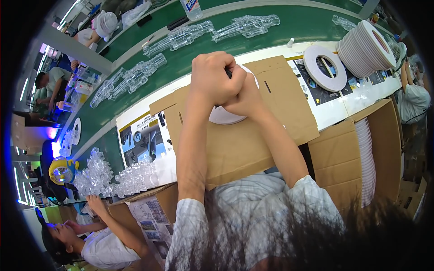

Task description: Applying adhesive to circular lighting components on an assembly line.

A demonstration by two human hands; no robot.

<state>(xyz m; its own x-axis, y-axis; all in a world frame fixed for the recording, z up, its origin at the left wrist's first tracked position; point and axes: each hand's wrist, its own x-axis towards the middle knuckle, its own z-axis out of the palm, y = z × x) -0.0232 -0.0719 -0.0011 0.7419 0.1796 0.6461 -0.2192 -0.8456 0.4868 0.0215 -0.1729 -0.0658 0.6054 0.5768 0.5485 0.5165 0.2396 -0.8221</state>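
My left hand [210, 77] and my right hand [244, 97] are pressed together, fingers curled, over a white flat round piece [226, 117]. Between them shows a small dark bit [228, 72] of something mostly hidden by the fingers. Parts of the round piece's rim stick out below and behind my hands; its middle is covered. It lies on a flat brown cardboard sheet [239, 153] with narrow slots, which rests on the table in front of me.
On the right are a white ring [324, 67], a big stack of white rings [364, 50] and a carton of rings [367, 158]. Clear plastic parts [181, 37] lie across the green table [181, 61] and pile up at left [95, 174]. A co-worker [106, 244] sits at lower left.
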